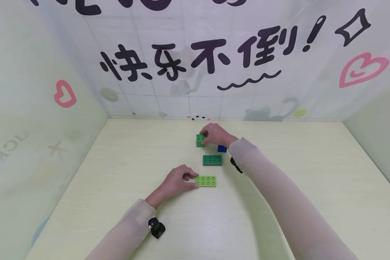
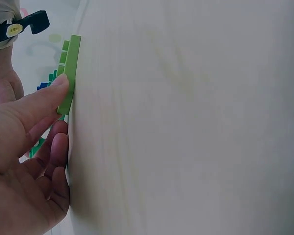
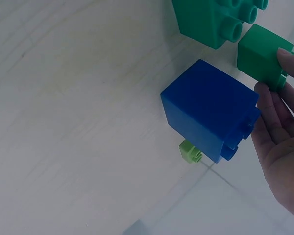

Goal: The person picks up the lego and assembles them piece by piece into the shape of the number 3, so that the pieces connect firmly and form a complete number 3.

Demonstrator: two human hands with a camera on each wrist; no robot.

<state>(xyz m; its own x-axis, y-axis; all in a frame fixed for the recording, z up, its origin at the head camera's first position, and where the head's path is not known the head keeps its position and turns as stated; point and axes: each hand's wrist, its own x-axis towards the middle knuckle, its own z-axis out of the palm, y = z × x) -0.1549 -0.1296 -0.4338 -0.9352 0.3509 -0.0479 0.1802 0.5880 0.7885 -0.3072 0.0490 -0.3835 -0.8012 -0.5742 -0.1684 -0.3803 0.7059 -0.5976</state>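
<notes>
In the head view my left hand (image 1: 178, 180) pinches the left end of a lime green flat toy building brick (image 1: 206, 181) lying studs up. The left wrist view shows the left thumb (image 2: 44, 100) against the lime brick (image 2: 72, 68). Farther back, my right hand (image 1: 216, 134) holds a green square brick (image 1: 200, 141) between thumb and fingers; the right wrist view shows this green brick (image 3: 262, 54) at the fingertips. A blue brick (image 1: 222, 148) stands partly hidden under the right wrist. Between the two hands lies a dark green brick (image 1: 212, 160), touched by neither.
A small light green brick (image 3: 190, 151) shows behind the blue one in the right wrist view. The pale wooden table (image 1: 133, 144) meets a printed curtain (image 1: 182, 97) at the back, with side walls left and right. A black wrist camera (image 1: 156, 227) is on the left forearm.
</notes>
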